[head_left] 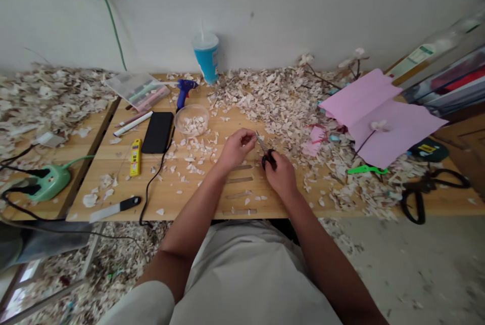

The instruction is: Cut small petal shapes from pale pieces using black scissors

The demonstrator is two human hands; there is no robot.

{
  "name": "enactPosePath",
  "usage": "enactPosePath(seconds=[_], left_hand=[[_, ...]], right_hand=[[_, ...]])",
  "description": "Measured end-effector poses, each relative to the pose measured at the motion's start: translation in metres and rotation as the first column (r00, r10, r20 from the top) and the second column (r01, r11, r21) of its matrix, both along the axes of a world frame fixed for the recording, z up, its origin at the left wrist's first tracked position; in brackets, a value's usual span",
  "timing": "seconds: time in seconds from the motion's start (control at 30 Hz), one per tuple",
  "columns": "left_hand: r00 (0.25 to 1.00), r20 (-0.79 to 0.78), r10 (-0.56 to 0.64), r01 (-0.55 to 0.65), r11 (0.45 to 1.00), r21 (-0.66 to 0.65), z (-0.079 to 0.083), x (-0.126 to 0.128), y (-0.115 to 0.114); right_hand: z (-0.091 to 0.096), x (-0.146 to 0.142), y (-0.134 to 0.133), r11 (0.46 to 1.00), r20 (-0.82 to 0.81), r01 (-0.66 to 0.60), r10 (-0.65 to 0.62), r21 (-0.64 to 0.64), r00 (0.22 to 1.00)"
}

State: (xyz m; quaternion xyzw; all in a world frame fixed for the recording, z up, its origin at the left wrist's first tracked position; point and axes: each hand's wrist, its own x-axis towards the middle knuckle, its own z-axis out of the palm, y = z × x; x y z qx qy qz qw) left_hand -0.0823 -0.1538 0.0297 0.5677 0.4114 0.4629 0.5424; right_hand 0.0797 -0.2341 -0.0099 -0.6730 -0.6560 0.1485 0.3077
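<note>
My right hand (279, 173) grips a small pair of scissors (265, 152) by its black handles, the blades pointing up and left. My left hand (237, 146) is pinched shut just left of the blade tips, on a small pale piece too tiny to name. Both hands hover over the middle of a wooden table (189, 193). Pale cut scraps (280, 97) lie all around them, thickest behind and to the right.
A clear bowl (191, 120) of scraps, black phone (158, 132), blue glue gun (184, 90) and blue cup (206, 56) stand behind left. Pink paper (382, 118) lies at right. A yellow cutter (135, 156), a knife (113, 209) and a black cable (153, 183) lie at left.
</note>
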Motion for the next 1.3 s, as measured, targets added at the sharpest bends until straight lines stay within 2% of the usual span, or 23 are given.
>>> enactPosePath(seconds=[0.1, 0.2, 0.27, 0.33, 0.43, 0.53, 0.73, 0.83, 0.97, 1.13, 1.3], left_hand=[[0.966, 0.259, -0.003, 0.062, 0.974, -0.219, -0.005, 0.011, -0.005], [0.846, 0.524, 0.099, 0.130, 0.915, -0.383, -0.007, 0.023, -0.013], [0.799, 0.584, 0.145, 0.150, 0.892, -0.427, -0.007, 0.028, -0.018], [0.797, 0.584, 0.152, 0.142, 0.893, -0.426, -0.007, 0.029, -0.020], [0.843, 0.523, 0.125, 0.083, 0.931, -0.356, -0.008, 0.026, -0.017], [0.921, 0.384, 0.068, 0.031, 0.969, -0.246, -0.009, 0.021, -0.011], [0.988, 0.152, 0.012, 0.005, 0.993, -0.116, -0.008, 0.011, -0.004], [0.998, 0.057, 0.008, -0.004, 0.998, -0.069, -0.005, 0.007, -0.002], [1.000, 0.010, -0.018, 0.018, 1.000, -0.019, -0.001, 0.003, -0.002], [0.994, -0.097, -0.044, 0.049, 0.998, 0.051, -0.001, 0.000, -0.002], [0.954, -0.300, 0.011, 0.065, 0.968, 0.243, 0.002, -0.008, 0.000]], right_hand=[[0.000, 0.000, 0.000, 1.000, -0.013, 0.011, -0.010, 0.006, 1.000], [-0.001, 0.001, 0.001, 1.000, -0.001, 0.008, -0.008, 0.006, 1.000], [-0.001, 0.001, 0.001, 1.000, 0.008, 0.008, -0.008, 0.004, 1.000], [-0.001, 0.001, 0.000, 1.000, 0.019, 0.010, -0.011, 0.006, 1.000], [-0.001, 0.000, 0.000, 1.000, 0.035, 0.018, -0.018, 0.010, 0.999], [0.000, -0.001, 0.000, 1.000, 0.026, 0.016, -0.017, 0.014, 1.000], [-0.001, -0.001, 0.001, 1.000, 0.031, 0.016, -0.016, 0.019, 0.999], [-0.002, 0.000, 0.000, 1.000, 0.031, 0.007, -0.007, 0.026, 0.999], [-0.002, 0.000, 0.000, 0.999, 0.015, 0.015, -0.015, 0.028, 1.000], [-0.002, 0.000, 0.000, 0.999, 0.031, 0.017, -0.018, 0.032, 0.999], [-0.002, 0.000, 0.001, 0.999, 0.052, -0.008, 0.006, 0.031, 0.999]])
